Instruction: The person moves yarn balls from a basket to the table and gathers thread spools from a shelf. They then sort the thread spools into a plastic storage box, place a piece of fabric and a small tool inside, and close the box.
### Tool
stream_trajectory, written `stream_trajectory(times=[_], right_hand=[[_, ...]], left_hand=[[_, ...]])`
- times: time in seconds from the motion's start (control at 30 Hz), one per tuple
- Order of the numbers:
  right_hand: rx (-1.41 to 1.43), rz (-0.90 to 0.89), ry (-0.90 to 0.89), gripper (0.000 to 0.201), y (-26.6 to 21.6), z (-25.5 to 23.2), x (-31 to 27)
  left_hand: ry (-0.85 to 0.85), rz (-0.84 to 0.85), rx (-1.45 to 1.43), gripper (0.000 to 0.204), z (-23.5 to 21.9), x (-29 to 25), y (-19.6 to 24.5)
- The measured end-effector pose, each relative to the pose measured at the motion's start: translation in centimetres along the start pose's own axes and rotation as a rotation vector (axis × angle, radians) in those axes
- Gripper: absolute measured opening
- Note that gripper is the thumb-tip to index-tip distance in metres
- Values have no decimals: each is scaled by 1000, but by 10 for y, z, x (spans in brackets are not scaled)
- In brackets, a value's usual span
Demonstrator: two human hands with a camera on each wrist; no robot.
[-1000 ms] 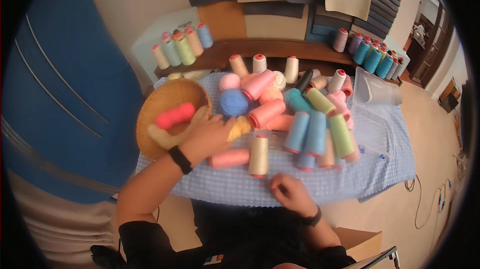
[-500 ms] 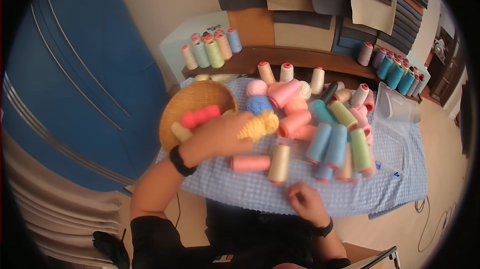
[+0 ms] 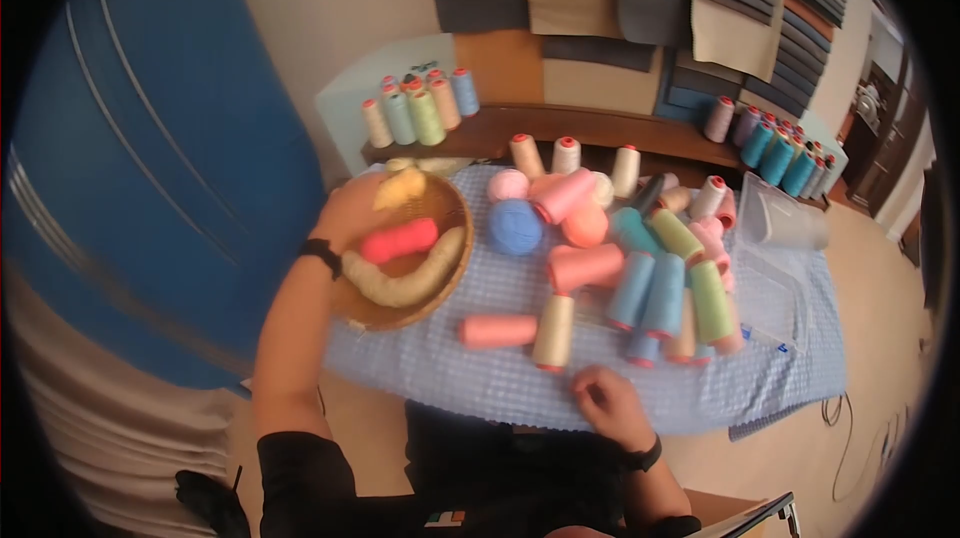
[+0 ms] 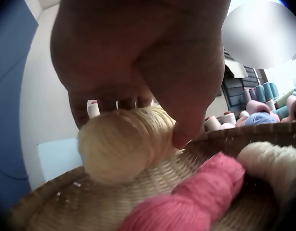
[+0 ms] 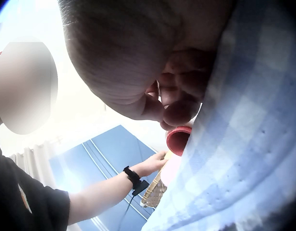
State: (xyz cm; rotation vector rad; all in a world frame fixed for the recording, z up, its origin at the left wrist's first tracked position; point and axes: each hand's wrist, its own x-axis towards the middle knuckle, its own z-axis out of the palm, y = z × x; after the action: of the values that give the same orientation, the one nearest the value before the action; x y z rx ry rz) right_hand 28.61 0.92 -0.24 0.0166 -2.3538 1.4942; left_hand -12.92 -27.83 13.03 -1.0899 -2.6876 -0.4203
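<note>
My left hand (image 3: 352,210) grips a yellow yarn skein (image 3: 400,188) over the back left of the wicker basket (image 3: 463,263). In the left wrist view the fingers and thumb lie round the pale yellow skein (image 4: 124,144), just above the woven bottom. A pink skein (image 3: 400,240) and a cream skein (image 3: 405,283) lie in the basket. My right hand (image 3: 615,408) rests at the table's front edge, fingers loosely curled and holding nothing; the right wrist view shows the hand (image 5: 153,72) beside the checked cloth (image 5: 249,120).
A cream cone (image 3: 554,332) and a pink cone (image 3: 498,330) are near the front. Behind and right of them are a blue yarn ball (image 3: 515,227), several thread cones and a clear plastic box (image 3: 780,213). A wooden shelf (image 3: 600,128) with more cones runs along the back.
My left hand has picked up the yellow skein from beside the pink cones and carried it left over the basket. The right hand has stayed at the table edge.
</note>
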Motion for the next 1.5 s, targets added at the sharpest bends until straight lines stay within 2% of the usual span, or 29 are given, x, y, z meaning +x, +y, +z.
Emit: stream_trajectory(times=[0.17,0.23,0.27,0.33,0.37,0.43,0.47,0.57,0.67,0.77,0.87,0.97,1.17,1.27,1.37,1.5], right_hand=[[22,75,-39,14,-7,-5,-1],[31,84,-34,15,-8,-3,1],[29,46,-30,16,-5,-3,1],[35,89,-50,15,-8,-5,2],[39,110,-62,15,-9,-6,1],[39,37,-33,14,-4,-4,1],[41,2,-24,14,-2,-3,0],[48,8,-22,14,-2,-2,1],[14,66,-50,15,-7,-5,2],[22,79,-51,14,-7,-4,2],[19,56,-43,13,-6,-4,2],[12,47,-39,13,-9,-5,1],[32,34,-25,13,-5,-3,0],[42,39,-13,14,-3,-2,-2],[69,110,-38,14,-1,-3,-3],[61,66,-22,15,-3,-4,-3]], left_hand=[[-95,-138,44,63,18,1,-13],[-63,-72,103,64,36,-2,-35],[-100,-89,101,63,34,-1,-29],[-165,-120,99,60,15,2,-9],[-85,-59,98,58,14,3,-4],[79,57,94,52,13,4,6],[122,108,39,44,7,3,23],[29,220,-56,41,-4,5,79],[45,498,-155,39,14,1,132],[63,638,-176,39,38,-1,188],[-112,669,-242,39,60,5,225],[-160,669,-176,42,79,14,240],[-367,463,-106,45,79,22,254],[-287,508,-190,43,89,20,249],[-205,440,-201,42,83,15,242],[-56,303,-424,50,50,7,214]])
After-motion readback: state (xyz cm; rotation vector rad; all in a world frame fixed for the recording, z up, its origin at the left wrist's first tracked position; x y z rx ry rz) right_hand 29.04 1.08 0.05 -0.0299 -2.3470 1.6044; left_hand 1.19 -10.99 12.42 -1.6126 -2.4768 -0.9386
